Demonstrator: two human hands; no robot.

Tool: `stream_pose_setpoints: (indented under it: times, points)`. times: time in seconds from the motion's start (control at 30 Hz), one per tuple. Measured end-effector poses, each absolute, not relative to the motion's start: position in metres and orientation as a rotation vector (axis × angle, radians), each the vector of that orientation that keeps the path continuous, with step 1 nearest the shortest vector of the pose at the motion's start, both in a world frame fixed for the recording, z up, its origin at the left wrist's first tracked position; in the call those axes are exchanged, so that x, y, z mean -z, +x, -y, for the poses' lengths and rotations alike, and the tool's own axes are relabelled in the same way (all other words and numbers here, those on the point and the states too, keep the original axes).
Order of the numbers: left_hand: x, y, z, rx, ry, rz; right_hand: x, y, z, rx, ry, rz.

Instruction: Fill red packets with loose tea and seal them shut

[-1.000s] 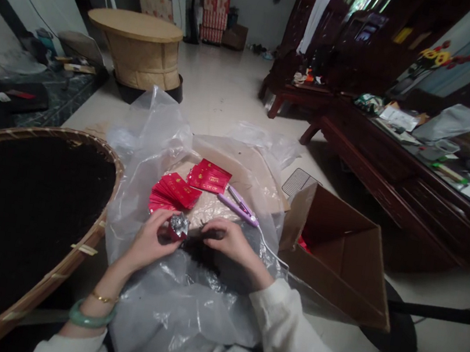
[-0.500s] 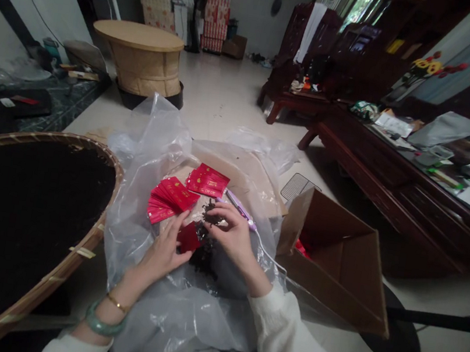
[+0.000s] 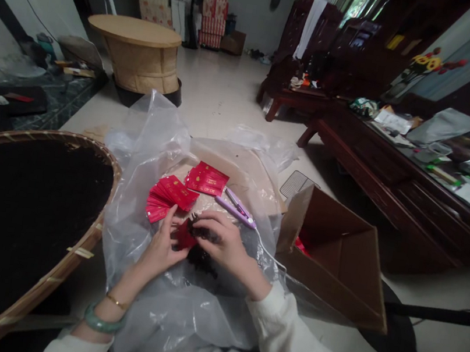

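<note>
Between thumb and fingers my left hand point(image 3: 163, 243) holds a small red packet point(image 3: 185, 234) with its mouth toward the right. My right hand point(image 3: 222, 237) is closed on a pinch of dark dried leaves point(image 3: 199, 228), right at the packet's mouth. Below the hands lies a small heap of the same dark leaves point(image 3: 203, 261) on clear plastic sheeting point(image 3: 215, 308). Just beyond my left hand is a fan of red packets point(image 3: 173, 193), with a second red stack point(image 3: 207, 178) behind it. A purple handheld sealer, like a hair straightener point(image 3: 236, 210), rests beyond my right hand.
To the left stands a wide woven tray point(image 3: 113, 181) full of dark leaves. An open cardboard box point(image 3: 335, 273) with something red inside is at the right. Further off are a round wicker table point(image 3: 137, 32) and a long dark wooden table point(image 3: 393, 182) with clutter.
My right hand has moved left with the dark leaves, up to the packet's mouth. The left hand has tilted the packet more upright. The view has shifted slightly.
</note>
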State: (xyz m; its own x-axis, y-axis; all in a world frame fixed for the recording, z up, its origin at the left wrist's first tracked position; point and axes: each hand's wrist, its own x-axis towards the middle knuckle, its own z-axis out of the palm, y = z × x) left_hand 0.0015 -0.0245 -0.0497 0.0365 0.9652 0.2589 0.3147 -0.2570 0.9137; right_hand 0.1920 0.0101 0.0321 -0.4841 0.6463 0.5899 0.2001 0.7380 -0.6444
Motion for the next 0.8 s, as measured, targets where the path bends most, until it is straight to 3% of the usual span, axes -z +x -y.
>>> stream_pose_setpoints:
  times: [0.5,0.8]
  points:
    - [0.054,0.000,0.024,-1.209,1.730,-1.352,-0.065,0.176,-0.012,-0.570,-1.231,2.515]
    - [0.048,0.001,0.023,-1.237,1.681,-1.339,-0.068,0.186,-0.009,-0.769,-0.898,2.409]
